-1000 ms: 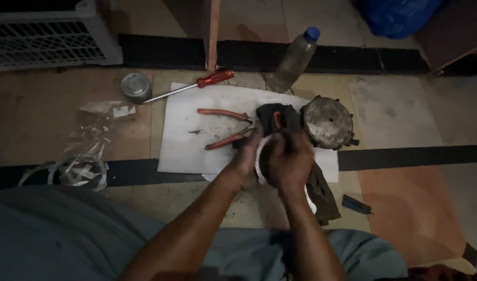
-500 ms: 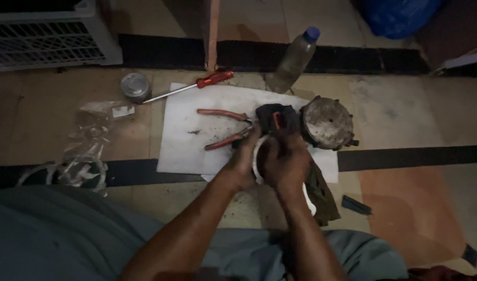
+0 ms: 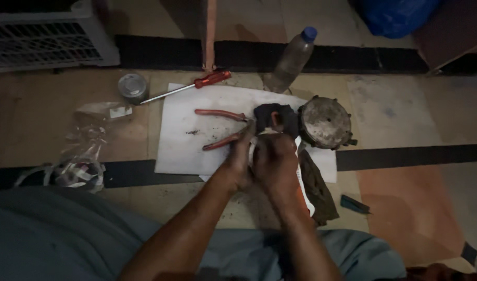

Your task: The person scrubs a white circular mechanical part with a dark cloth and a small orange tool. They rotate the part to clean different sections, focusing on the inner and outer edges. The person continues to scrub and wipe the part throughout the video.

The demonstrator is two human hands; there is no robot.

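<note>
Two bare hands meet over a white sheet spread on the floor. Left hand and right hand press together, fingers curled tight around a small dark part with a white edge, held just above the sheet. Red-handled pliers lie just beside the left hand. A round, dusty metal housing sits near the right. A red-handled screwdriver and plastic bottle lie farther off.

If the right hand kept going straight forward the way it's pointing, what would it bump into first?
Most likely the dark cloth-wrapped part just past the right hand, at its fingertips, on the white sheet. The round grimy metal part lies a bit to the side. Depth is hard to judge from above.
</note>
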